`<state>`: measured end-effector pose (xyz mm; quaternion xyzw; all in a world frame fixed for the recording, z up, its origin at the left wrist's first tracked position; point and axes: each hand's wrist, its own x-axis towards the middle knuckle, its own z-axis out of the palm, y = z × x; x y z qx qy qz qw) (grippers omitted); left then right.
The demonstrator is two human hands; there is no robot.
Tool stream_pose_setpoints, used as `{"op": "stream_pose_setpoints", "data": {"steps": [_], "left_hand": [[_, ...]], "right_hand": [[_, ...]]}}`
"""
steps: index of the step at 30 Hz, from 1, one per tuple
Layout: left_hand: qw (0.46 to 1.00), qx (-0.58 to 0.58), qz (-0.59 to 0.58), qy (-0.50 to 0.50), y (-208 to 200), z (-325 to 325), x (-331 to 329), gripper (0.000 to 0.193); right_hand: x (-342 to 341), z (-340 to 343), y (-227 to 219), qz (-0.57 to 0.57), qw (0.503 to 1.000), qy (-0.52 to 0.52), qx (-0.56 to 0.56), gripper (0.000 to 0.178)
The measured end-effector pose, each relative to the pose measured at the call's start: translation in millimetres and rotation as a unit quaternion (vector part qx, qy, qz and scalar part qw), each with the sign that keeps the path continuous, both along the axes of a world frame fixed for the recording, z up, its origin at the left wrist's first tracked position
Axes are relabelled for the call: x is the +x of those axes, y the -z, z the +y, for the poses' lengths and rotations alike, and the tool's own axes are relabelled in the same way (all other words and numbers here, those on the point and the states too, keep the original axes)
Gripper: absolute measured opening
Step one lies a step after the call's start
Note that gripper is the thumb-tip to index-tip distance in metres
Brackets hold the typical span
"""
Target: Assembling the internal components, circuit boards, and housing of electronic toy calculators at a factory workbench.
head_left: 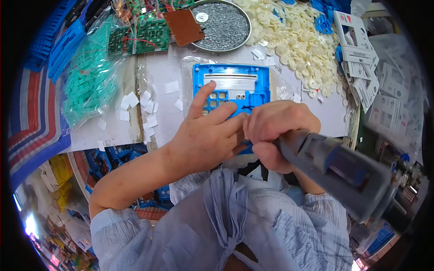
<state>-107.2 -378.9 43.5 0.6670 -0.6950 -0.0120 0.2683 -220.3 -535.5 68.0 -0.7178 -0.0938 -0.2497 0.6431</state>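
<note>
A blue plastic housing (pixel 263 83) lay face-down or face-up, I cannot tell which, near the middle of the white worktop (pixel 169 118), with clear plastic film (pixel 281 88) showing around it. A silver plate (pixel 239 84) was set in its upper half, and a grid of square openings (pixel 220 95) sat at its lower left. The left hand (pixel 199 135) reached over the housing with its fingers spread, the outermost fingertip at the silver plate; whether the fingers beside the right hand pinched anything was hidden. The right hand (pixel 280 131) was wrapped around a dark grey power tool (pixel 334 167), which slanted away to the lower right; its working tip could not be seen.

Small white squares (pixel 172 87) were scattered to the left of the housing. Beyond it stood a round metal dish (pixel 250 29) heaped with small silvery pieces (pixel 226 25), a brown board (pixel 183 28) overlapping its left edge. Green circuit boards (pixel 151 34) lay next to that board, and farther left a clear bag held pale green strips (pixel 86 88). To the right of the dish spread a pile of cream discs (pixel 289 40), with white printed panels (pixel 359 54) at its far side.
</note>
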Motion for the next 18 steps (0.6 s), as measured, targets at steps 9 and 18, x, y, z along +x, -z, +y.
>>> {"op": "stream_pose_setpoints", "data": {"steps": [9, 18], "left_hand": [[0.999, -0.023, 0.000, 0.043, 3.2, 1.3, 4.4, 0.010], [0.965, -0.088, -0.007, -0.248, -26.8, 12.8, 137.4, 0.018]], "right_hand": [[0.5, -8.1, -11.9, 0.028, 0.981, -0.006, 0.193, 0.041], [-24.8, -97.7, -76.8, -0.007, 0.976, 0.201, 0.080, 0.048]]}}
